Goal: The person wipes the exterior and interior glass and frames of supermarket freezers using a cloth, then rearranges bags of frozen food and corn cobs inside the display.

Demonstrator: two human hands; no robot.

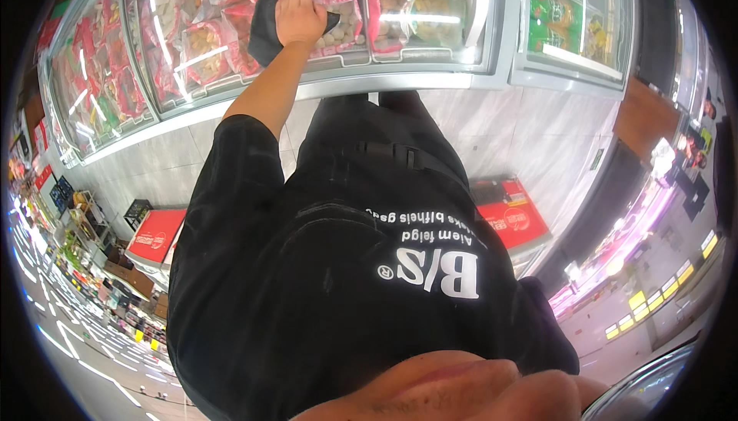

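My left hand [300, 14] lies palm down on a black cloth [266, 34], holding it against the glass lid of a chest freezer [403, 79]. Its fingers are straight and point away from me; the thumb is on the right side, near a dark corner of the cloth. Under the glass are bags of frozen food with red-pink edges, among them a bag of pale round balls [345, 27] just right of the hand. My right hand is out of view; only the black right sleeve shows at the lower right.
Another freezer section [576, 72] with green packets [556, 17] adjoins on the right. More glass-topped freezer [98, 81] extends left. Red-topped units [154, 235] stand behind me on both sides, a black crate [137, 212] beside the left one. Grey tiled floor surrounds my feet.
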